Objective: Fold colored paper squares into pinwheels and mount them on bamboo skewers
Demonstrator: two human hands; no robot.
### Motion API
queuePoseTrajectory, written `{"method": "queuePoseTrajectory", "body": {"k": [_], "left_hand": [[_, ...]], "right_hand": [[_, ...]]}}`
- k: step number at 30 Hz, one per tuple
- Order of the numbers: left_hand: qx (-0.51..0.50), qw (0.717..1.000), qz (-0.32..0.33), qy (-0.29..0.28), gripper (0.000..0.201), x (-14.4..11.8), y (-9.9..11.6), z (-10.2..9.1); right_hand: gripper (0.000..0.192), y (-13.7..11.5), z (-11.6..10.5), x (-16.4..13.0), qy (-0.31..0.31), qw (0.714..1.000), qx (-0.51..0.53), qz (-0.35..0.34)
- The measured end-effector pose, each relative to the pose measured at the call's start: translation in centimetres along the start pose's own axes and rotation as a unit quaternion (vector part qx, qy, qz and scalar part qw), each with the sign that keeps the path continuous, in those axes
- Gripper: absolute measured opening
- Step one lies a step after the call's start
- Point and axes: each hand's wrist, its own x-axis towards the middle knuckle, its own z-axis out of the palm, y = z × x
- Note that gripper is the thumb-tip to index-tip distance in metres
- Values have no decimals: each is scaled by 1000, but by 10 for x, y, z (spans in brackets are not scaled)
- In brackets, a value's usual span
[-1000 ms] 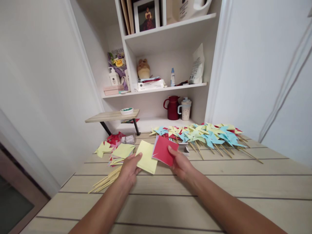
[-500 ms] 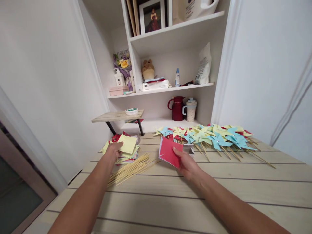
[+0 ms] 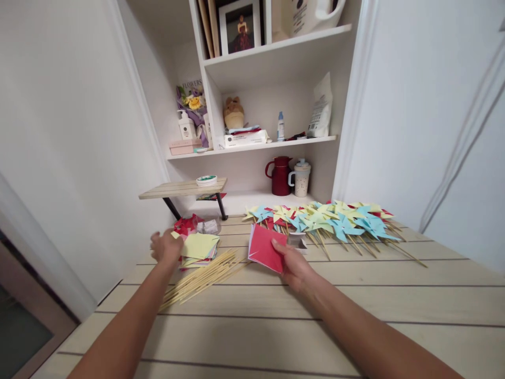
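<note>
My right hand [image 3: 294, 263] grips a small stack of square paper sheets, thumb on top; the uppermost sheet is red paper [image 3: 265, 246] with slits toward its corners. On the left, my left hand [image 3: 166, 246] is beside a pile of coloured squares topped by yellow paper [image 3: 200, 245]. Its fingers are loosely curled and apart, and I see nothing held in them. A bit of yellow shows right behind that hand. In front of the pile lie many thin wooden sticks [image 3: 203, 276].
Finished paper pinwheels [image 3: 343, 223] on sticks cover the back right of the table. A small open box [image 3: 298, 242] stands behind my right hand. Red paper pieces [image 3: 185, 225] and a clear container [image 3: 208, 226] lie near the little raised stand [image 3: 181, 189]. Shelves rise behind.
My left hand has let go of the yellow sheet, which now lies on the pile, and moved left. My right hand still holds the red-topped stack. The view has shifted slightly.
</note>
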Motion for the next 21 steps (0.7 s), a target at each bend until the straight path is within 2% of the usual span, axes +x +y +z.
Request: {"method": "queuePoseTrajectory", "body": {"k": [2,3,4,6,8,9,12,16,19,21], "left_hand": [[-28,999,16,30,36,-12,11,-2],[-98,995,20,6,31,-21,17,-1],[-125,991,24,-33,25,-33,21,2],[-167,979,9,-116,30,-62,25,10],[-267,915,-132,-272,43,-90,22,20],[-282,892,-179,-305,49,-102,20,24],[-285,878,-213,-319,61,-121,16,32],[-302,876,-182,-331,72,-127,24,37],[-298,872,-149,-358,66,-135,31,40],[-287,882,-135,-349,56,-142,31,43]], "right_hand": [[10,0,2,-1,19,1000,0,3],[9,0,3,-1,25,1000,1,2],[9,1,3,-1,21,1000,1,-3],[9,1,4,-2,10,1000,2,-22],[9,2,5,-3,2,999,3,-41],[10,3,5,-3,0,999,3,-49],[9,6,5,-4,-10,998,-2,-56],[10,11,5,-5,-27,998,-13,-54],[17,18,5,-7,-53,997,-31,-52],[23,22,6,-8,-72,995,-37,-51]]}}
